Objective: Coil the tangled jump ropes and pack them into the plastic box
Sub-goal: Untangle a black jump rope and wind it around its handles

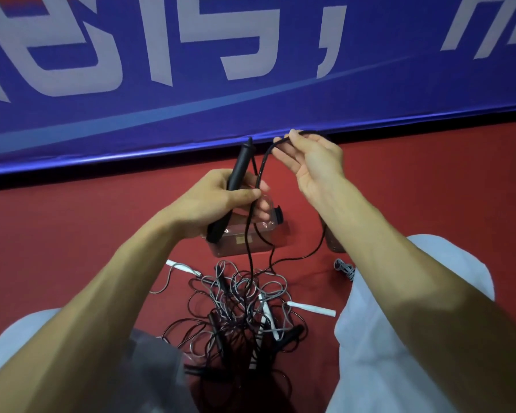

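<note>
Above plastic box (230, 249): left hand (221, 198) grips black handle (240, 165), right hand (313, 165) pinches its cord (261, 171). Risk: pulling could tighten tangle (239, 308) beside box.

Even indoor light, soft blur, wide-angle edge bending.
</note>
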Motion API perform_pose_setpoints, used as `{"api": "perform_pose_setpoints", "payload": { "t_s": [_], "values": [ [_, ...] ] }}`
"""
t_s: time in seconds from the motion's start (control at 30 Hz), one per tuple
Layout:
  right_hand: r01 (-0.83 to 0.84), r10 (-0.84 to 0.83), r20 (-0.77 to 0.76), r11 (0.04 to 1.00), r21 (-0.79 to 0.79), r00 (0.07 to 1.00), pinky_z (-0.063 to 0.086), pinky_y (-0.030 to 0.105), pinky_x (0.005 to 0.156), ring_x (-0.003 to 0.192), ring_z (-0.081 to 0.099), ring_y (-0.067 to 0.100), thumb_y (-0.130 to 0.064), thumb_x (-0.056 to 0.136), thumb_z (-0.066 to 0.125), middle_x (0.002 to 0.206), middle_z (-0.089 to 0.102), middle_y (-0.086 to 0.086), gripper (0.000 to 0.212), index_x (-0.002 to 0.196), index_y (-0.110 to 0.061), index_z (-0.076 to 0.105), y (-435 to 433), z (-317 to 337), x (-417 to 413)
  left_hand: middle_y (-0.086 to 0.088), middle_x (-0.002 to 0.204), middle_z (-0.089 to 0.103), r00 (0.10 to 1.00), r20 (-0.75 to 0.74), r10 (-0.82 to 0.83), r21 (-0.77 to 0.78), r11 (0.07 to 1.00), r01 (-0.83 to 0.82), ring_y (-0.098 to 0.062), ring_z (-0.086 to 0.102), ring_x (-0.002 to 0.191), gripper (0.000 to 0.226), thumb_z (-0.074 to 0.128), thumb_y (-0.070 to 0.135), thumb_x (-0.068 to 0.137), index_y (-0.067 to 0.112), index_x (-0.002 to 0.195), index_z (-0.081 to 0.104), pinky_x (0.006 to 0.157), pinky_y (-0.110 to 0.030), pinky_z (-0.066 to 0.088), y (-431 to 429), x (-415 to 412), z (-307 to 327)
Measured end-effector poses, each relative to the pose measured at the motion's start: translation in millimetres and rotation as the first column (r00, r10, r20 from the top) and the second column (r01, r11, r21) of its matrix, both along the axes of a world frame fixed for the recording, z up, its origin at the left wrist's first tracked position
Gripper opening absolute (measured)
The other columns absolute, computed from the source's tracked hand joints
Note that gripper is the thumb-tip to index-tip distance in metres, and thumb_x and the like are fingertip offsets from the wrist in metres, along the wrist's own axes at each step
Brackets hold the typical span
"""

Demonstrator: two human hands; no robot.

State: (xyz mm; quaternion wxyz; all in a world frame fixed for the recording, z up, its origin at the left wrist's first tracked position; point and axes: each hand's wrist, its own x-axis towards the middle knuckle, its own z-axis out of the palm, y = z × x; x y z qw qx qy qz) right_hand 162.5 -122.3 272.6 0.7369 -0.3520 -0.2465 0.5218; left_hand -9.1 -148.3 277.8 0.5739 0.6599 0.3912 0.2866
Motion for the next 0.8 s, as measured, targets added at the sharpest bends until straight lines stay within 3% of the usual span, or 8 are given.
{"api": "perform_pose_setpoints", "payload": {
  "t_s": [0.07,0.13,0.27,0.43,0.53,0.63,0.7,0.8],
  "values": [
    [0.002,-0.001,0.011,0.998,-0.056,1.000,0.060,0.034,0.057,0.064,0.070,0.022,0.009,0.091,0.057,0.073,0.062,0.015,0.020,0.075,-0.002,0.050,4,-2,0,-0.008,0.080,0.072,0.973,-0.229,0.003,0.214,0.976,0.047,-0.015,0.069,0.070,0.004,0.055,0.002,0.097,0.005,0.098,0.058,0.058,-0.023,0.052,3,-3,-2],
    [-0.005,0.009,0.035,0.994,-0.107,0.999,0.060,0.033,0.056,0.063,0.068,0.024,0.008,0.092,0.057,0.073,0.058,0.015,0.019,0.078,-0.001,0.049,6,-5,-4,-0.005,0.079,0.072,0.951,-0.309,0.012,0.287,0.954,0.082,-0.012,0.069,0.067,0.003,0.057,0.005,0.097,0.008,0.097,0.057,0.060,-0.023,0.053,2,-6,-4],
    [-0.097,0.111,0.066,0.979,-0.180,0.992,0.058,0.029,0.052,0.059,0.067,0.024,-0.005,0.097,0.055,0.080,0.057,0.017,0.012,0.088,0.003,0.052,5,-10,-14,-0.009,0.078,0.069,0.994,-0.059,0.088,0.220,0.973,-0.073,-0.016,0.073,0.068,0.004,0.054,0.003,0.098,0.007,0.098,0.054,0.056,-0.022,0.055,2,-5,-3],
    [-0.211,0.289,0.342,0.946,-0.248,0.894,0.055,0.027,0.054,0.054,0.063,0.014,-0.007,0.096,0.054,0.074,0.062,0.007,0.008,0.092,-0.008,0.060,-1,-16,-29,-0.007,0.077,0.070,0.936,0.226,0.268,0.055,0.956,-0.287,-0.022,0.073,0.075,0.011,0.050,0.001,0.098,0.009,0.097,0.058,0.064,-0.036,0.060,5,1,-2],
    [-0.244,0.365,0.559,0.928,-0.281,0.745,0.053,0.034,0.074,0.067,0.067,0.016,-0.019,0.095,0.058,0.078,0.069,0.002,0.008,0.090,-0.017,0.064,-5,-17,-34,-0.011,0.082,0.069,0.841,0.392,0.374,-0.090,0.925,-0.370,-0.030,0.071,0.084,0.013,0.046,-0.001,0.099,0.008,0.099,0.056,0.074,-0.043,0.060,6,5,3],
    [-0.280,0.385,0.551,0.922,-0.268,0.741,0.056,0.040,0.078,0.070,0.066,0.023,-0.021,0.100,0.050,0.084,0.068,0.007,0.021,0.106,-0.007,0.065,-10,-15,-35,-0.012,0.079,0.069,0.696,0.562,0.446,-0.224,0.893,-0.391,-0.030,0.073,0.084,0.010,0.045,-0.002,0.099,0.006,0.100,0.052,0.069,-0.040,0.062,11,3,10],
    [-0.314,0.415,0.553,0.910,-0.273,0.722,0.057,0.038,0.076,0.069,0.064,0.022,-0.019,0.102,0.045,0.084,0.067,0.007,0.022,0.101,-0.006,0.063,-13,-14,-34,-0.011,0.077,0.070,0.595,0.652,0.471,-0.299,0.880,-0.368,-0.028,0.074,0.085,0.008,0.045,-0.001,0.100,0.005,0.100,0.050,0.067,-0.036,0.061,17,-2,14],
    [-0.387,0.493,0.632,0.868,-0.310,0.598,0.049,0.030,0.080,0.080,0.066,0.016,-0.011,0.100,0.042,0.090,0.070,0.004,0.022,0.094,-0.013,0.064,-15,-15,-32,-0.008,0.074,0.072,0.460,0.728,0.508,-0.397,0.860,-0.321,-0.026,0.074,0.085,0.009,0.044,0.002,0.101,0.007,0.094,0.048,0.065,-0.034,0.060,26,-9,16]
  ]
}}
